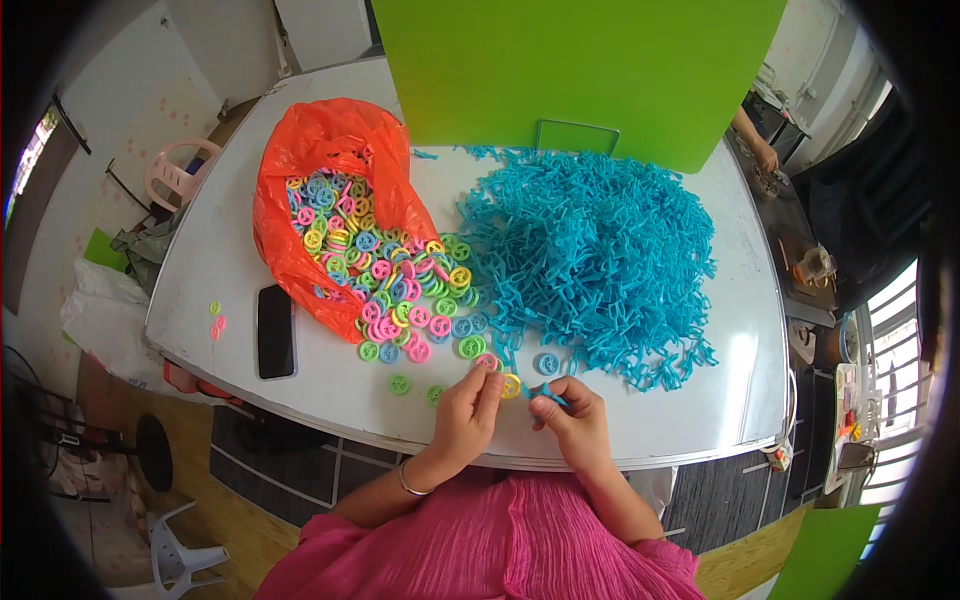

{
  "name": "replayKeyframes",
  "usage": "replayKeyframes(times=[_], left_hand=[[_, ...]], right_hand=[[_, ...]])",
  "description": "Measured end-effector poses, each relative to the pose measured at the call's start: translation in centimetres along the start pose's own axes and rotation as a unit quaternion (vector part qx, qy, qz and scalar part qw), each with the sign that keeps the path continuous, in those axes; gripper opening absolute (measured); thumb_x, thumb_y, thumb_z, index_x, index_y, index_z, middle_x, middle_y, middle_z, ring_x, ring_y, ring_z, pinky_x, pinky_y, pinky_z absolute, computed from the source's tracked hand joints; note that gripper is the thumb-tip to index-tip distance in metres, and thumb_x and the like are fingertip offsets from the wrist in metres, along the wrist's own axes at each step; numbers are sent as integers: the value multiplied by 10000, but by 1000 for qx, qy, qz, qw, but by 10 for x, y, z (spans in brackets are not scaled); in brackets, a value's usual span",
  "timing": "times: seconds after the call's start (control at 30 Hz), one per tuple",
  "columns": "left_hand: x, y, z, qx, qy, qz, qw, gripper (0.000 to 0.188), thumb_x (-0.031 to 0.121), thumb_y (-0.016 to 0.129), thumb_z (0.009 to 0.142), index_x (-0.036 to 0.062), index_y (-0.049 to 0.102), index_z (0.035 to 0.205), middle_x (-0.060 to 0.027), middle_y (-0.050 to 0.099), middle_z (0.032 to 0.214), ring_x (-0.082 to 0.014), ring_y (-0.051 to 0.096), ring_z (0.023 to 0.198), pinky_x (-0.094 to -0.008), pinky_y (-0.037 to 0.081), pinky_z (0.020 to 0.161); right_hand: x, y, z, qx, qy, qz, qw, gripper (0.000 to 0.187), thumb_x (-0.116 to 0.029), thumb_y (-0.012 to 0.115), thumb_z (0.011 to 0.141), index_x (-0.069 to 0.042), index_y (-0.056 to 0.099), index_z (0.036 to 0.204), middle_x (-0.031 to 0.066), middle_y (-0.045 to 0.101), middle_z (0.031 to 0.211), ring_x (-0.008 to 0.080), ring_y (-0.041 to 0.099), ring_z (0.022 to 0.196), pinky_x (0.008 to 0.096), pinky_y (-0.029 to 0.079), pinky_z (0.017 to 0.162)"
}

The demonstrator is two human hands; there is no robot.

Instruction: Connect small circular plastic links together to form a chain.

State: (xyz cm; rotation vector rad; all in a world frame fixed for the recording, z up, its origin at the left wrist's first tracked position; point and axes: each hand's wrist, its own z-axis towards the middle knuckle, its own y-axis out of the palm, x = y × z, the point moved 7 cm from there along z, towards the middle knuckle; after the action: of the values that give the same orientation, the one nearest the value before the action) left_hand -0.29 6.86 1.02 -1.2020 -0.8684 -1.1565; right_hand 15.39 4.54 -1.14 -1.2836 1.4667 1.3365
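Observation:
My left hand (468, 418) is closed in a pinch above the table's near edge. At its fingertips is a small pink plastic wheel (487, 361), partly covered by the fingers, and a yellow wheel (511, 386) shows just beside the thumb. I cannot tell which of these the fingers grip. A little to the right, my right hand (577, 425) pinches a small blue plastic piece (548, 393) between thumb and forefinger. Just beyond the hands, a blue wheel (547, 364) lies on the table. A large heap of blue plastic pieces (600, 250) rises behind my right hand.
An orange-red plastic bag (280, 220) spills many-coloured wheels (385, 270) across the white table (690, 420). A phone (277, 332) lies left of it. A green panel (580, 70) stands at the back. Another person's hand (765, 157) shows at the far right.

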Motion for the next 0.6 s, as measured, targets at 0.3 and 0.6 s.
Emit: replayKeyframes(times=[0.3,0.6], left_hand=[[12,-2,-5,35,64,41,996,191,156,493,985,23,506,848,-122,461,561,-281,493,471,-367,352,446],[12,-2,-10,43,56,28,997,186,162,479,988,26,506,864,-137,540,636,-305,561,537,-372,404,483]], right_hand=[[-5,16,-3,3,-5,70,998,237,-99,619,924,21,628,1128,119,701,882,155,662,766,280,536,691],[2,29,-5,-4,7,83,997,246,-95,596,938,34,637,1144,85,698,886,138,655,782,278,538,709]])
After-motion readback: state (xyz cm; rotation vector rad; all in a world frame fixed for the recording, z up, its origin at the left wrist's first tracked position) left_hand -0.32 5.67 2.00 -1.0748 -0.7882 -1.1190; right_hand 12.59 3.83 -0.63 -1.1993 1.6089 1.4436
